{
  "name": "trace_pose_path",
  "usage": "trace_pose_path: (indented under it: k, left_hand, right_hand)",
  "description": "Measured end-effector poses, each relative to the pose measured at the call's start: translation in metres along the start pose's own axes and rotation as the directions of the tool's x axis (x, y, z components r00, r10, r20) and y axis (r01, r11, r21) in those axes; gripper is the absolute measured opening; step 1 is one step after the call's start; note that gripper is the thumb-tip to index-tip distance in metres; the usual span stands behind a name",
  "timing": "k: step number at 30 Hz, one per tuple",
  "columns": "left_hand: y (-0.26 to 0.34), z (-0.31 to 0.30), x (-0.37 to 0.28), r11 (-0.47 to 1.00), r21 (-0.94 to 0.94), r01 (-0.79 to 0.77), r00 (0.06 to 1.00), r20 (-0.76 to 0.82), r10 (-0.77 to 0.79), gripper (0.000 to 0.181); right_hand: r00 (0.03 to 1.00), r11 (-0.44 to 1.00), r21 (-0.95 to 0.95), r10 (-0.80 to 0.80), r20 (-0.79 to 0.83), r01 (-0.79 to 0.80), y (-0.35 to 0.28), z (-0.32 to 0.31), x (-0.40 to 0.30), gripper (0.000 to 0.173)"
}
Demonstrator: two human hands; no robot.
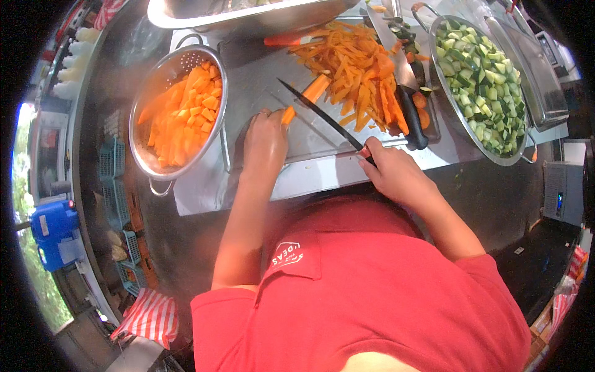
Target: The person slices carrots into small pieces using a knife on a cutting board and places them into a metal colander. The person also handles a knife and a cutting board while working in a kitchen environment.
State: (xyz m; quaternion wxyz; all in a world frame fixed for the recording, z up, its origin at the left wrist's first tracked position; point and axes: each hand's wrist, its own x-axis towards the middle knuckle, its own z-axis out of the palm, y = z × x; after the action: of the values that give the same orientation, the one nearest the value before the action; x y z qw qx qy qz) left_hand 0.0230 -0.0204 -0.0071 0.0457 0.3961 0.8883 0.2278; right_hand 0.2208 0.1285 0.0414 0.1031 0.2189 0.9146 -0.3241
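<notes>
My left hand [266, 142] grips a carrot piece [288, 115] at the near side of a metal tray [260, 69]. In my right hand [395, 171] is the handle of a knife with a dark blade [325, 119], which slants up and leftward across the tray. The blade passes in front of some cut carrot sticks [317, 88] beyond my left hand. A heap of carrot peelings [358, 60] covers the tray's far right part. To the left, a metal colander [138, 135] contains cut carrot [188, 114], some in long pieces and some in chunks.
A large black-handled knife [413, 121] lies by the peelings, near green and orange scraps [415, 65]. At the right stands a colander [527, 125] of chopped green vegetable, possibly zucchini [483, 88]. A steel pan [241, 23] borders the far side. An orange handle [282, 42] shows beside the peelings.
</notes>
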Motion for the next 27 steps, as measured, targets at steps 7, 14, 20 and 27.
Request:
trace_pose_path:
  k: [7,14,20,27]
  left_hand:
    - [0.007,0.002,0.003,0.995,0.090,-0.033,0.999,0.022,0.031,0.016]
    - [-0.001,0.018,0.002,0.979,0.101,-0.178,0.981,-0.064,0.185,0.017]
    - [0.015,0.000,-0.003,0.989,0.099,-0.109,0.993,0.047,0.105,0.024]
    - [0.004,-0.004,0.002,0.997,-0.004,0.072,0.997,0.012,-0.072,0.014]
  right_hand:
    - [0.987,0.980,-0.182,0.099,0.126,-0.076,-0.011,-0.005,-0.014,0.021]
    - [0.956,0.989,-0.150,0.045,0.291,-0.001,-0.015,-0.009,-0.011,0.027]
    - [0.973,0.998,-0.056,-0.005,0.233,0.018,-0.012,0.003,0.005,0.026]
    - [0.975,0.999,-0.036,-0.012,0.220,0.021,-0.030,-0.012,-0.008,0.031]
